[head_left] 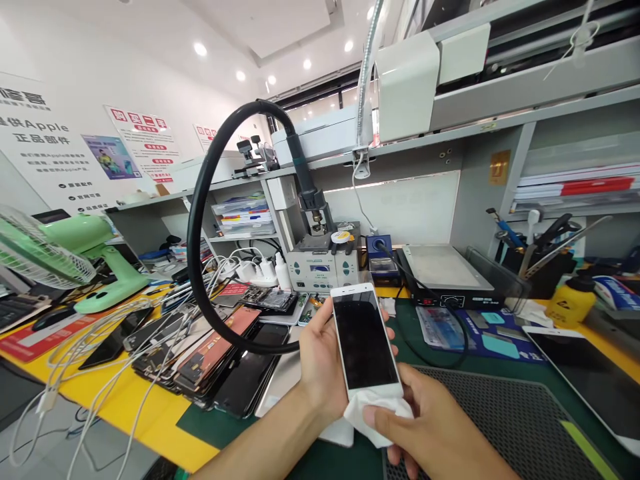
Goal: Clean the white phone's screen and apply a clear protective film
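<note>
A white smartphone [364, 337] with a dark screen is held upright and slightly tilted, its face toward me. My left hand [320, 363] is wrapped round it from behind and the left, with fingertips showing past its right edge. A crumpled white tissue [377, 417] covers the phone's bottom edge. My right hand [407, 420] pinches the tissue against that lower end, thumb in front. Below the hands lies a silvery flat device [337, 432], partly hidden by my left forearm.
On the left are stacked phones and screens [240, 380] and tangled white cables [95, 380]. A thick black hose [193, 220] arches from a soldering station [323, 267]. A heating plate [440, 263], a black perforated mat [500, 413] and a white tablet [590, 373] lie on the right.
</note>
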Demonstrator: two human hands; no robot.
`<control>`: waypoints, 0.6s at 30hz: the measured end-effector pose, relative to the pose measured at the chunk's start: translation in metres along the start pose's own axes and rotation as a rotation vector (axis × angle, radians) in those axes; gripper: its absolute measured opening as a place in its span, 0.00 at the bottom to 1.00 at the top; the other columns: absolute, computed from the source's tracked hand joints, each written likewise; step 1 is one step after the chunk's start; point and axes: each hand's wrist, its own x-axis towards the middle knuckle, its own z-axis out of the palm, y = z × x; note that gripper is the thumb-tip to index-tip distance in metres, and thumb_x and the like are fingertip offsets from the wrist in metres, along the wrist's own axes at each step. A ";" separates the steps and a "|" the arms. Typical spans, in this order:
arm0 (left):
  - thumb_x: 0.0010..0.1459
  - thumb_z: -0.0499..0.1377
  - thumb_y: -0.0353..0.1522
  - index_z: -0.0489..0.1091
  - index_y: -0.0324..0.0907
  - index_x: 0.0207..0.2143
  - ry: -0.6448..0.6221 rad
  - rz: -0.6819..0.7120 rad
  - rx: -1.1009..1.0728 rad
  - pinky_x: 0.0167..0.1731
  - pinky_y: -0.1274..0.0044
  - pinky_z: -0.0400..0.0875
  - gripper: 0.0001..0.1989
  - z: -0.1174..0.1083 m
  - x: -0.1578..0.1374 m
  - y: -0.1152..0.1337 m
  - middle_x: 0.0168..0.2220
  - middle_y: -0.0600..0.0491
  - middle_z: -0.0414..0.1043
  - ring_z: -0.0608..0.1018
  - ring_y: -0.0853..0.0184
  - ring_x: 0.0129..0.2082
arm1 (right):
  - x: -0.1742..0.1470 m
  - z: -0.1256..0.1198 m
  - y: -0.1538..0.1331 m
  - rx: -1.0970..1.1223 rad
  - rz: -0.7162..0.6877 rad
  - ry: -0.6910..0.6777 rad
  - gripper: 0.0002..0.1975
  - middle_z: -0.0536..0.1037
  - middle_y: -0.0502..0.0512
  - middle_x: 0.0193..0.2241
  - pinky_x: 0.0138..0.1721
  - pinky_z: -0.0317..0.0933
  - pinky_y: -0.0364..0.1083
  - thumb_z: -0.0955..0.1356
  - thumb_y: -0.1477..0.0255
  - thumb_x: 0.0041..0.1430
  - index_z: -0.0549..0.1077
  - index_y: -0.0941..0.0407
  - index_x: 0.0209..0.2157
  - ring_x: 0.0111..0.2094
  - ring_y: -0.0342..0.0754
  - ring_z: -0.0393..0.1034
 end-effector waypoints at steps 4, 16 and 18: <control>0.64 0.48 0.51 0.76 0.30 0.46 0.060 0.055 0.010 0.39 0.68 0.71 0.33 0.002 0.000 0.009 0.38 0.41 0.79 0.79 0.57 0.32 | 0.001 -0.014 0.006 0.031 0.026 -0.103 0.19 0.73 0.50 0.25 0.15 0.59 0.38 0.74 0.58 0.50 0.74 0.58 0.36 0.21 0.43 0.68; 0.65 0.47 0.50 0.76 0.31 0.44 0.061 0.037 0.017 0.40 0.67 0.71 0.32 0.006 -0.001 0.018 0.38 0.41 0.79 0.80 0.56 0.34 | -0.005 -0.040 -0.020 0.059 -0.005 -0.081 0.13 0.71 0.48 0.25 0.28 0.62 0.42 0.72 0.63 0.52 0.68 0.55 0.27 0.24 0.42 0.64; 0.65 0.45 0.53 0.75 0.30 0.45 0.058 -0.036 0.070 0.39 0.68 0.71 0.35 0.006 -0.001 0.019 0.37 0.39 0.79 0.81 0.54 0.34 | -0.007 -0.045 -0.025 0.084 -0.015 -0.034 0.13 0.72 0.48 0.25 0.29 0.62 0.42 0.72 0.63 0.52 0.67 0.55 0.27 0.25 0.42 0.64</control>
